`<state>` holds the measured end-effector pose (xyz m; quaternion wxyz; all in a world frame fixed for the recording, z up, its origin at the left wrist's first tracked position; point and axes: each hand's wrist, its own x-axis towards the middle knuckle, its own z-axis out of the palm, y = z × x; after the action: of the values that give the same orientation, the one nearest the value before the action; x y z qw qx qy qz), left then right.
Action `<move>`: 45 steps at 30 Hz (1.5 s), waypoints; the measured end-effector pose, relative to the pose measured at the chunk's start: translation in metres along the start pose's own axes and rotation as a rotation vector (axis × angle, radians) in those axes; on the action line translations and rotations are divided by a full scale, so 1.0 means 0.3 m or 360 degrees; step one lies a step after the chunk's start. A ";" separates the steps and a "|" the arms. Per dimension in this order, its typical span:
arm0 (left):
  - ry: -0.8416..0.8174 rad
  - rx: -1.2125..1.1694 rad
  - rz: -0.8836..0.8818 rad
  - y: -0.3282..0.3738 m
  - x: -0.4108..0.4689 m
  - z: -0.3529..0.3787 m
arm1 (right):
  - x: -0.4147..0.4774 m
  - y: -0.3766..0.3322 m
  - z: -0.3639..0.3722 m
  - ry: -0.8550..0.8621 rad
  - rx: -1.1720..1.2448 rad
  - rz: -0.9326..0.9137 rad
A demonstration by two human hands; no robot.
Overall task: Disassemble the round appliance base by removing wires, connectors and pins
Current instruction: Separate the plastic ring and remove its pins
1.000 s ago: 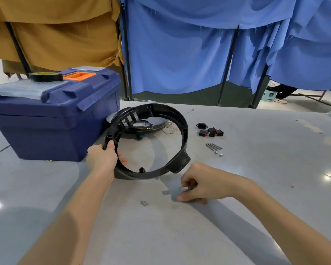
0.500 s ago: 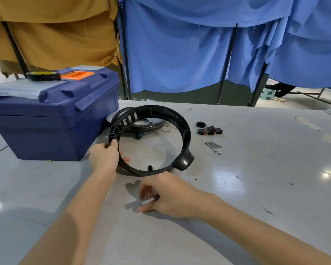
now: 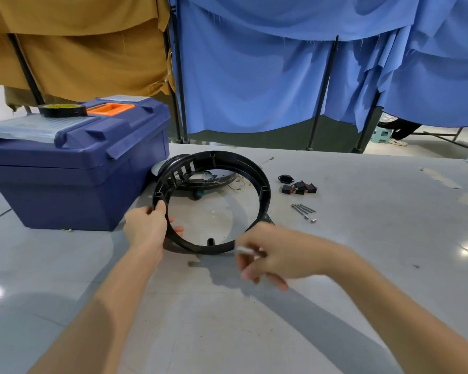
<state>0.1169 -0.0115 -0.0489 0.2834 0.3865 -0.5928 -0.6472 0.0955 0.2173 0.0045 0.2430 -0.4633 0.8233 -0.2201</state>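
Left hand [image 3: 146,228] grips the tilted black round plastic appliance ring [image 3: 265,190] on the grey table [image 3: 362,238] while my blurred right hand [image 3: 276,255] pinches a small silver metal pin [image 3: 244,249] beside it.

Blue toolbox [image 3: 73,168] on grey table [image 3: 362,265], tape roll [image 3: 62,110] on lid, blue curtains [image 3: 281,76] behind

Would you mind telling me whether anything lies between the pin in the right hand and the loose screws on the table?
Nothing visible blocks it. The right hand holds the small metal pin beside the black ring; the table between it and the loose screws is bare.
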 end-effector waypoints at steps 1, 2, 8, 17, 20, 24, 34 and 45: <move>-0.0003 0.0004 -0.0004 0.000 0.001 -0.001 | -0.017 0.016 -0.045 0.0100 0.0055 -0.0014; -0.0007 0.0003 -0.0004 0.000 0.001 -0.001 | -0.031 0.041 -0.089 0.0260 0.0104 -0.0006; -0.0013 0.0013 0.0030 -0.001 -0.004 0.000 | -0.024 0.318 -0.249 0.1179 0.0061 0.0576; -0.0067 -0.0059 0.0038 -0.007 -0.002 0.000 | 0.049 0.526 -0.198 0.1247 0.0050 0.0983; -0.0082 -0.0094 0.0014 -0.009 -0.001 0.003 | 0.060 0.528 -0.190 0.1271 0.0081 0.0975; -0.0088 -0.0094 0.0002 -0.010 0.002 0.005 | 0.061 0.528 -0.185 0.1245 0.0075 0.0992; -0.0243 -0.0142 0.0015 -0.009 -0.012 0.013 | 0.057 0.433 -0.210 0.1509 0.0412 0.0491; -0.1107 -0.0180 -0.0502 -0.022 -0.073 0.072 | 0.086 0.294 -0.196 0.1352 0.0691 -0.0059</move>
<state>0.1112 0.0193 -0.0520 -0.0167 0.2142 -0.5501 -0.8070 -0.0095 0.2448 -0.0062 -0.0277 -0.2853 0.7764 -0.5613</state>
